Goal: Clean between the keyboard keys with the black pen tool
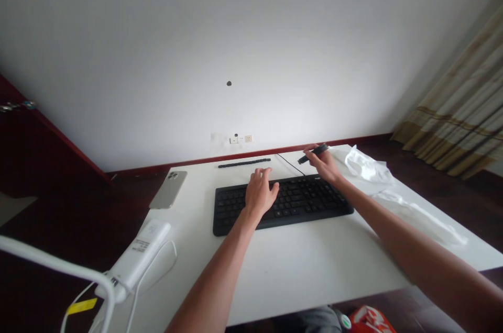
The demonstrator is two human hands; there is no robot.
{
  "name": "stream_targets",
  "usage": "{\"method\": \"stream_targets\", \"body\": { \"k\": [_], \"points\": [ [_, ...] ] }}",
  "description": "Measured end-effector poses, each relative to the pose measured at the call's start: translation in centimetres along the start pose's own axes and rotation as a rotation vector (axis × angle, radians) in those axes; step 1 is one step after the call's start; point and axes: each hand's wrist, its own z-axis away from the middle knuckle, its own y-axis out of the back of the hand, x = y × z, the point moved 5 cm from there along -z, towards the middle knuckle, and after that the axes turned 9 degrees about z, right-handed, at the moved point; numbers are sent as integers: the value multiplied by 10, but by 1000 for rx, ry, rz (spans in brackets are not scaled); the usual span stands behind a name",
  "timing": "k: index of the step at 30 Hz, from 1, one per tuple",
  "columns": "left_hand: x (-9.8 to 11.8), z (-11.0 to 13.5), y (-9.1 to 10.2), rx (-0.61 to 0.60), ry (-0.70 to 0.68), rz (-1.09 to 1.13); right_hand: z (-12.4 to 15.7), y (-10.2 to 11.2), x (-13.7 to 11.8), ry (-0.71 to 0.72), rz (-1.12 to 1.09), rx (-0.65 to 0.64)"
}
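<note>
My left hand [261,194] rests on the middle of a black computer keyboard [310,207], its fingers apart on the keys. My right hand [324,164] is raised just past the keyboard's far edge and grips a black pen-shaped object [312,153] between fingers and thumb. A thin black cable [291,164] runs from the keyboard's far edge towards the back of the white desk [298,265], passing close to my right hand.
A smartphone [168,189] lies at the desk's left side, with a thin black strip [244,163] near the back edge. White plastic wrapping [367,165] lies on the right. A white corded device [137,254] sits at the front left, beside a white curved bar [58,265].
</note>
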Motion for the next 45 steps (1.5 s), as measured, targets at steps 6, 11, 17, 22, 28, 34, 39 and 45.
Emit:
{"method": "stream_targets", "body": {
  "k": [6, 11, 17, 22, 28, 34, 39, 45],
  "points": [
    [20, 4, -6, -140, -122, -58, 4, 19, 12, 90, 79, 69],
    [47, 12, -18, -300, -257, -34, 10, 13, 2, 142, 75, 101],
    [56, 16, -26, -405, -283, -83, 14, 5, 4, 82, 96, 113],
    [53, 16, -27, -396, -273, -79, 18, -3, -5, 65, 150, 32],
    [50, 15, -29, -368, -269, -19, 18, -2, -6, 48, 204, -68],
    [47, 11, -29, -377, -227, 14, 13, -2, 5, 17, 162, -233],
    [49, 10, -28, -373, -233, -16, 11, -1, 11, -29, 67, -385],
    [50, 12, -31, -324, -242, -95, 9, 2, 15, -105, 4, -519]
  ]
}}
